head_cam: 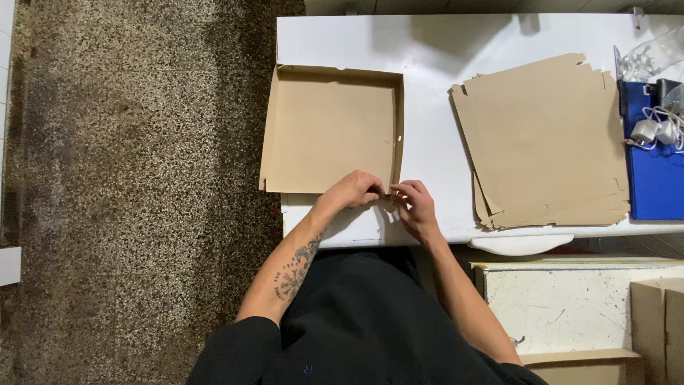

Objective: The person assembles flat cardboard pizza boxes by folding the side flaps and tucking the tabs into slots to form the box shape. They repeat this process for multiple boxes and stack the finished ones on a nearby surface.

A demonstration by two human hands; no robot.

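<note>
While a speckled brown stone floor [135, 178] fills the whole left side of the view, a white counter [434, 93] runs across the upper right. On the counter's right half lies a loose stack of flat brown cardboard blanks [545, 139], fanned slightly so several edges show. On the counter's left end sits a shallow square cardboard box [324, 128], plain brown and unprinted, its low walls already folded up; its left edge hangs a little past the counter's end. At the far right edge rests a blue rectangular item [654, 182] with white chargers and cables [659, 130] on top, and crinkled clear plastic [652, 57] just above it. Below the counter stand a scuffed white board [570, 299] and parts of more brown cartons [655, 321] in the lower right corner.

Both hands meet at the box's near right corner. The left hand [353, 191], on a tattooed forearm, curls its fingers closed over the box's near wall. The right hand [415, 203] pinches the corner flap with narrow, bent fingers, touching the left hand's fingertips.
</note>
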